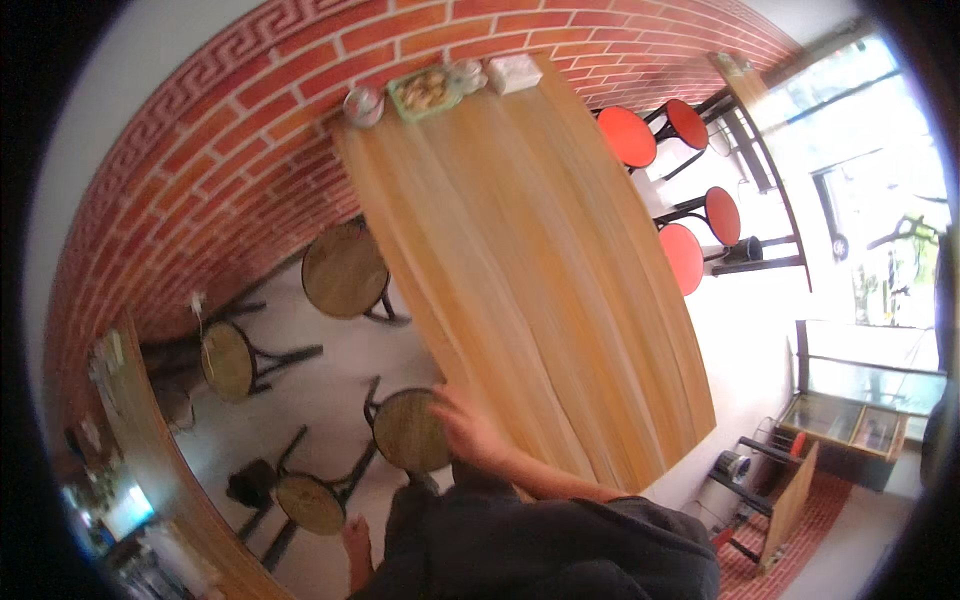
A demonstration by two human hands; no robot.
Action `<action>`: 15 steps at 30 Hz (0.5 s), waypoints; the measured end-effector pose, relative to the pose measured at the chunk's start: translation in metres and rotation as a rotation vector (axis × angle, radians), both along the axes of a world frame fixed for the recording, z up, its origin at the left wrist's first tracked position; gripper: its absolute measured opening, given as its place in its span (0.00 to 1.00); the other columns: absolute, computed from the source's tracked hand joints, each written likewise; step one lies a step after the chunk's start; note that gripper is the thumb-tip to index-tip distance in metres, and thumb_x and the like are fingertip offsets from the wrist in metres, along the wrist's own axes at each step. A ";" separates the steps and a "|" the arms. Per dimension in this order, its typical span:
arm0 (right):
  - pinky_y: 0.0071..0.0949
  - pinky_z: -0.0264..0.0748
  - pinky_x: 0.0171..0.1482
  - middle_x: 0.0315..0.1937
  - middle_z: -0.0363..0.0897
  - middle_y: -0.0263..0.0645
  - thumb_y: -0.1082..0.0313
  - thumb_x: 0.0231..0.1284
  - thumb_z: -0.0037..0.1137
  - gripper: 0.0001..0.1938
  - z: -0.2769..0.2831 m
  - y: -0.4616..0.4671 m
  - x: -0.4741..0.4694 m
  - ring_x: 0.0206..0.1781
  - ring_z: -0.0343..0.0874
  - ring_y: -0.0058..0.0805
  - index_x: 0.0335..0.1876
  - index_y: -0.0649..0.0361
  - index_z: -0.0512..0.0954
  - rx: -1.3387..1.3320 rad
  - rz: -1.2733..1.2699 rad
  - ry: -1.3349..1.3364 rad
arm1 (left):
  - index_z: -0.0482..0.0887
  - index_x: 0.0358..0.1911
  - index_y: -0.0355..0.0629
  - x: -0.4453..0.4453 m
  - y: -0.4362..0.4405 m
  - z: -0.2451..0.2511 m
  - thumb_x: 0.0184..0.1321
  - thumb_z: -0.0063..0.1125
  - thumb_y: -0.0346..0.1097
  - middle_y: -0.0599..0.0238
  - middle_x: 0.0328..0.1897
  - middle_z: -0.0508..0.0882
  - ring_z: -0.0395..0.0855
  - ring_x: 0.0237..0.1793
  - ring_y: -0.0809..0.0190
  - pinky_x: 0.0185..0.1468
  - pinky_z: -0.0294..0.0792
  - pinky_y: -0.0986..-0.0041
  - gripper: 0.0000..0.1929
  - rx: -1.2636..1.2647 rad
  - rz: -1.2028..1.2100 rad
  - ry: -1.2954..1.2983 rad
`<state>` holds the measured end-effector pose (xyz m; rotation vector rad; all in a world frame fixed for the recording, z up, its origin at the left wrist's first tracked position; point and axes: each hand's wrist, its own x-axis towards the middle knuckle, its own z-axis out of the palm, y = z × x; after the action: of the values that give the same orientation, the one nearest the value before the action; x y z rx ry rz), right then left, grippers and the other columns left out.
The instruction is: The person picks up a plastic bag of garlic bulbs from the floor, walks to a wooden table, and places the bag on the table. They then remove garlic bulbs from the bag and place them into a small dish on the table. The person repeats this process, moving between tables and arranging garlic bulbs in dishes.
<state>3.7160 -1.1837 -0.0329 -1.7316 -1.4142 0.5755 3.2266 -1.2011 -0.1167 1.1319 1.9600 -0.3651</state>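
A long wooden table stretches away in front of me, its near end beside my body. My right hand is over the table's left edge, slightly blurred, with fingers apart and nothing seen in it. Just beyond its fingertips, a round wood-topped stool stands by the table. Lower down at my left side hangs my left hand, near another round stool. Its fingers are too small and blurred to read. My dark shirt covers the bottom of the view.
Against the brick wall, the table's far end bears a glass container, a green tray with small items and a tissue pack. Red stools line the right side. Another wooden table stands left.
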 end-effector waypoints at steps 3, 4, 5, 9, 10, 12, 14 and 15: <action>0.50 0.60 0.66 0.63 0.65 0.51 0.74 0.50 0.53 0.27 -0.013 -0.033 0.002 0.66 0.63 0.52 0.60 0.63 0.69 -0.179 -0.115 -0.270 | 0.78 0.41 0.35 0.000 0.027 -0.061 0.62 0.53 0.49 0.56 0.36 0.79 0.75 0.39 0.57 0.45 0.68 0.62 0.20 0.049 -0.217 -0.032; 0.50 0.57 0.68 0.65 0.62 0.52 0.73 0.52 0.53 0.27 -0.016 -0.048 -0.005 0.68 0.60 0.52 0.62 0.63 0.67 -0.244 -0.201 -0.286 | 0.77 0.48 0.32 0.000 0.018 -0.069 0.63 0.53 0.50 0.47 0.48 0.81 0.79 0.51 0.50 0.53 0.70 0.60 0.24 0.018 -0.130 -0.176; 0.50 0.54 0.69 0.67 0.59 0.52 0.72 0.53 0.53 0.28 -0.021 -0.057 -0.011 0.69 0.58 0.52 0.63 0.64 0.66 -0.325 -0.287 -0.313 | 0.78 0.45 0.33 0.009 0.021 -0.088 0.63 0.53 0.49 0.49 0.43 0.81 0.79 0.47 0.47 0.51 0.70 0.61 0.21 0.195 -0.217 -0.230; 0.48 0.40 0.74 0.72 0.52 0.53 0.63 0.53 0.57 0.36 -0.042 -0.073 -0.033 0.75 0.46 0.52 0.67 0.67 0.59 -0.482 -0.257 -0.574 | 0.75 0.46 0.33 0.043 0.069 -0.180 0.59 0.57 0.53 0.48 0.43 0.80 0.79 0.48 0.48 0.50 0.68 0.57 0.26 -0.028 -0.301 -0.320; 0.49 0.38 0.74 0.72 0.50 0.52 0.57 0.53 0.57 0.38 -0.047 -0.073 -0.035 0.76 0.44 0.51 0.69 0.64 0.58 -0.569 -0.265 -0.591 | 0.67 0.61 0.31 0.055 0.073 -0.205 0.56 0.60 0.59 0.43 0.62 0.73 0.70 0.64 0.48 0.63 0.63 0.62 0.40 -0.030 -0.213 -0.300; 0.48 0.40 0.74 0.72 0.51 0.53 0.60 0.53 0.56 0.36 -0.054 -0.073 -0.038 0.75 0.46 0.51 0.69 0.64 0.58 -0.500 -0.286 -0.609 | 0.57 0.68 0.31 0.071 0.088 -0.245 0.52 0.61 0.64 0.44 0.72 0.61 0.57 0.72 0.48 0.70 0.56 0.62 0.50 -0.081 -0.108 -0.328; 0.47 0.41 0.74 0.72 0.52 0.53 0.62 0.53 0.56 0.35 -0.059 -0.073 -0.038 0.75 0.47 0.51 0.68 0.64 0.59 -0.471 -0.287 -0.635 | 0.59 0.68 0.34 0.090 0.094 -0.272 0.51 0.63 0.64 0.46 0.70 0.64 0.59 0.71 0.47 0.69 0.57 0.56 0.50 -0.096 0.010 -0.359; 0.47 0.42 0.74 0.72 0.52 0.53 0.62 0.53 0.56 0.35 -0.061 -0.074 -0.038 0.75 0.48 0.51 0.68 0.64 0.59 -0.470 -0.290 -0.643 | 0.60 0.67 0.35 0.094 0.095 -0.279 0.50 0.64 0.64 0.48 0.70 0.64 0.60 0.71 0.48 0.69 0.57 0.56 0.49 -0.137 0.087 -0.445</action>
<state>3.6784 -1.2572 -0.0938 -2.6101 -1.4701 0.1947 3.3204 -1.1058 -0.3960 0.9424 1.5618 -0.1782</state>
